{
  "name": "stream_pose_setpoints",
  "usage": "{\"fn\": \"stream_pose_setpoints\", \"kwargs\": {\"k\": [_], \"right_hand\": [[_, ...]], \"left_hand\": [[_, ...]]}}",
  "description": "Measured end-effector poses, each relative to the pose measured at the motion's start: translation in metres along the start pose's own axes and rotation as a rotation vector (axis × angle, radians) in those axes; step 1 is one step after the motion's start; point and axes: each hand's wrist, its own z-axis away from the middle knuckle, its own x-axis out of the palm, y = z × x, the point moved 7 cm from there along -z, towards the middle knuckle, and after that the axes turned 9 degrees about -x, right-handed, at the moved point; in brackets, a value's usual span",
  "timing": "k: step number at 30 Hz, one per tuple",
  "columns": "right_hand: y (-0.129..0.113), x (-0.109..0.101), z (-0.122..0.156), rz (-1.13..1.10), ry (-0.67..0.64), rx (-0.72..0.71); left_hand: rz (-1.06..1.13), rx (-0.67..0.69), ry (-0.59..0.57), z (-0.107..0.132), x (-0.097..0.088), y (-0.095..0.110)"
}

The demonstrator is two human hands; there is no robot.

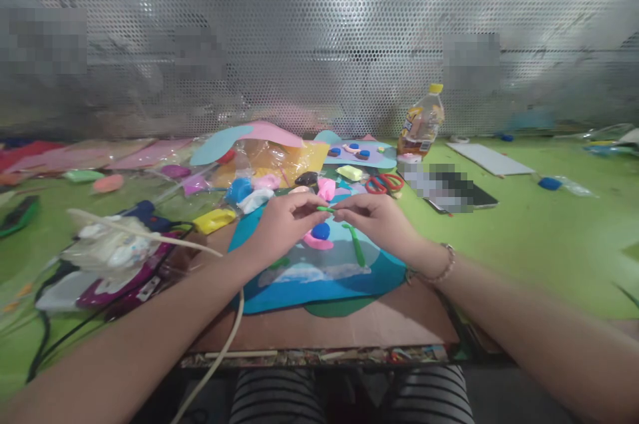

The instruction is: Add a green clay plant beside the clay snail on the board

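Between the fingertips of my left hand and my right hand is a small strip of green modelling clay, pinched at both ends. Both hands hover over a blue foam sheet with a lighter patch and a white smear. On that sheet lie a blue clay ball beside a curved pink clay piece. Right of these, below my right hand, a longer green clay strip is stuck on. Part of the sheet is hidden by my hands.
Red-handled scissors, a black tablet-like device and a drink bottle stand or lie to the right. Bagged clay, including a yellow pack, sits left. A pale cord runs past my left forearm. Perforated metal rises behind.
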Motion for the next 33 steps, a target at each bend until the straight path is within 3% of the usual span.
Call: {"fn": "stream_pose_setpoints", "kwargs": {"k": [7, 15, 19, 33], "right_hand": [[-0.0038, -0.0001, 0.0004, 0.013, -0.003, 0.002], [-0.0035, -0.0011, 0.0002, 0.031, 0.003, -0.005], [-0.0043, -0.0004, 0.0003, 0.035, -0.002, -0.003], [0.0000, -0.0014, -0.0027, -0.127, 0.005, 0.050]], "left_hand": [[-0.072, 0.015, 0.040, 0.0020, -0.0051, 0.0091], [0.027, -0.010, 0.039, -0.0004, -0.0026, 0.0015], [-0.023, 0.027, 0.020, 0.0007, -0.0008, 0.0037], [0.010, 0.018, 0.030, 0.0015, -0.0038, 0.0060]]}}
